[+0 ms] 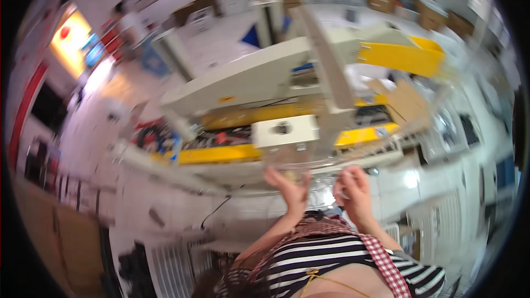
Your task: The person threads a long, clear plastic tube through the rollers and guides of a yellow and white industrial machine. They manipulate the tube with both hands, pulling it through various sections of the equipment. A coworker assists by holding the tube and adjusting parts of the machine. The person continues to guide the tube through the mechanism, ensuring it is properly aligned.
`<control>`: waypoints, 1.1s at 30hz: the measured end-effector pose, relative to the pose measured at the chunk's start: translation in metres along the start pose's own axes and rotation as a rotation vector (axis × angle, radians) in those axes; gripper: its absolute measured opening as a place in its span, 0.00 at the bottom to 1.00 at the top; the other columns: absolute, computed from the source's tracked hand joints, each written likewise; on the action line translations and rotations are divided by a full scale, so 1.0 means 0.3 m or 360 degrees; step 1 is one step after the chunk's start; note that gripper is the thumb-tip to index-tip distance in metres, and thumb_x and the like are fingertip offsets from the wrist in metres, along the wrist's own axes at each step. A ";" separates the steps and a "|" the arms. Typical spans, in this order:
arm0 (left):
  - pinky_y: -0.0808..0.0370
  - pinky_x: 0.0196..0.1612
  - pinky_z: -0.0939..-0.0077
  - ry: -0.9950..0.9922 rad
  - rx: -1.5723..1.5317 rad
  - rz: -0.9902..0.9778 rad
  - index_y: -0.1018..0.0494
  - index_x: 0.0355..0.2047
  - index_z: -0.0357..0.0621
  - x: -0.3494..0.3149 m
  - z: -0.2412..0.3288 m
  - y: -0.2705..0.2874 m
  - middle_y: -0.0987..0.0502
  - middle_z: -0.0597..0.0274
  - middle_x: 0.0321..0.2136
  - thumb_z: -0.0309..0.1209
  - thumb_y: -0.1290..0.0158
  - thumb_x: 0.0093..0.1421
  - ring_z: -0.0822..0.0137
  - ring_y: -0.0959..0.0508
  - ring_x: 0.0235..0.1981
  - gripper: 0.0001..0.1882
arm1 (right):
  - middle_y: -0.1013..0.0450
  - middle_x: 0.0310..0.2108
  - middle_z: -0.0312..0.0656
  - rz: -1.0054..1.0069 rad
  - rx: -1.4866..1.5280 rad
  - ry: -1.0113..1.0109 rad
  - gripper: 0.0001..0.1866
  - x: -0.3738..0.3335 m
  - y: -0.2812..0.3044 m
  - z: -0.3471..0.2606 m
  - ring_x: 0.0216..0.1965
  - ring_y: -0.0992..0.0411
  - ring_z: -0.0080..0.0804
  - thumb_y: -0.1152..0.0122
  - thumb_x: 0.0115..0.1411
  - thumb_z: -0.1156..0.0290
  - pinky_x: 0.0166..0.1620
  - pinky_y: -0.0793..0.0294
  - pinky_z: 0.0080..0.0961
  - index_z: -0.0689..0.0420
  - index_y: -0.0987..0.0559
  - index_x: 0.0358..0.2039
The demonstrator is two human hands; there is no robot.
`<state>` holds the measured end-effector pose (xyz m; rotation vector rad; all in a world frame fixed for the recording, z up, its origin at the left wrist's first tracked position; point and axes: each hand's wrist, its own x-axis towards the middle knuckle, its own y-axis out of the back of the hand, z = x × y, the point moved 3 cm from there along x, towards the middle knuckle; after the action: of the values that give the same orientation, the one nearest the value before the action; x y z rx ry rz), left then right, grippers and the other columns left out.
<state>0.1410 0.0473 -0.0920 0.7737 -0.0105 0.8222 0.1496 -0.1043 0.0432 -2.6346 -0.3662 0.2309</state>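
Clear plastic (pixel 322 189) sits btwn my hands, prob. v. light, soft, slippery; best pinched at an edge. L hand (pixel 292 193) spread wide, nothing seen in it; R hand (pixel 354 192) half curled, can't tell if it's gripping any.

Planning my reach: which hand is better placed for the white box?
Probably the left hand: it appears just below the white box, thumb and fingers spread. The right hand is farther right, fingers curled.
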 end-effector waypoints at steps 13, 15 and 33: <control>0.45 0.58 0.58 -0.0029 -0.0493 0.0294 0.56 0.56 0.32 0.051 0.136 0.036 0.50 0.44 0.51 0.28 0.35 0.44 0.48 0.44 0.54 0.47 | 0.30 0.20 0.36 -0.0145 0.0076 0.0104 0.11 -0.021 0.053 -0.048 0.18 0.37 0.16 0.58 0.66 0.64 0.21 0.39 0.14 0.58 0.33 0.39; 0.46 0.58 0.57 -0.0026 -0.0439 0.0328 0.56 0.56 0.32 0.054 0.145 0.045 0.50 0.44 0.51 0.28 0.35 0.44 0.49 0.44 0.54 0.47 | 0.30 0.21 0.36 -0.0148 0.0075 0.0097 0.10 -0.022 0.051 -0.052 0.18 0.37 0.17 0.57 0.66 0.64 0.21 0.39 0.14 0.58 0.33 0.39; 0.40 0.55 0.57 -0.0144 -0.0610 0.0378 0.63 0.58 0.33 0.063 0.100 0.013 0.57 0.37 0.56 0.37 0.35 0.45 0.43 0.50 0.58 0.53 | 0.38 0.16 0.36 -0.0096 0.0306 0.0064 0.08 -0.028 0.033 0.003 0.14 0.44 0.18 0.58 0.66 0.65 0.15 0.48 0.11 0.56 0.34 0.37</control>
<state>0.1597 0.0426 -0.0621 0.4499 -0.3376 0.9734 0.1436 -0.1148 0.0386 -2.4321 -0.3896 0.1837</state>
